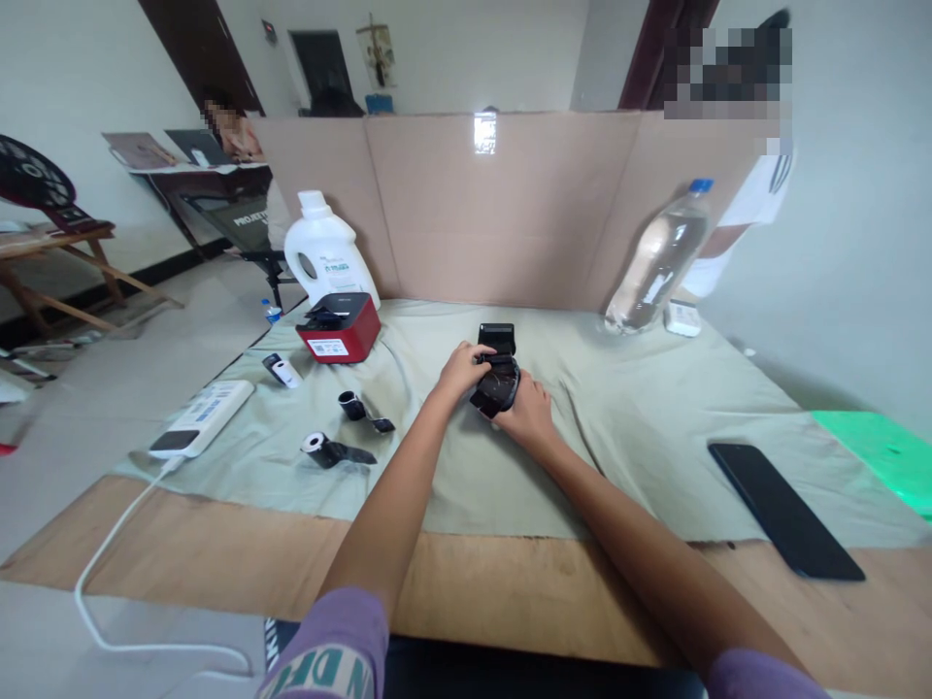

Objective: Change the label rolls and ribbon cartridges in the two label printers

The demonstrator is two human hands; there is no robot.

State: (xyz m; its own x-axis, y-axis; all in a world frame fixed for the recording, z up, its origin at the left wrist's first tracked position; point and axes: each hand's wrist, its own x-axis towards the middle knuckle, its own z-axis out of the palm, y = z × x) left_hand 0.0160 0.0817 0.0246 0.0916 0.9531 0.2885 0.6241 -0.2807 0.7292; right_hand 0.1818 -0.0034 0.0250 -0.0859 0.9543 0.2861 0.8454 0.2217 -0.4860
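A small black device (496, 388) with a raised flap (496, 338) at its far end is between my hands, on or just above the cloth. My left hand (460, 369) grips it from the left, fingertips bent over its top near the flap. Around its right side and near edge wraps my right hand (530, 413), thumb toward the front. The fingers partly hide the device, so its kind is not clear. To the left lie two small dark rolls of strip, one roll (350, 405) farther off and one roll (316, 445) nearer, each with a loose tail.
A red and black box-shaped machine (342, 330) stands left, before a white jug (324, 252). A white power strip (204, 417) lies at the left edge. On the right are a clear bottle (659, 257) and a phone (782, 505). A cardboard screen (502, 214) closes the back.
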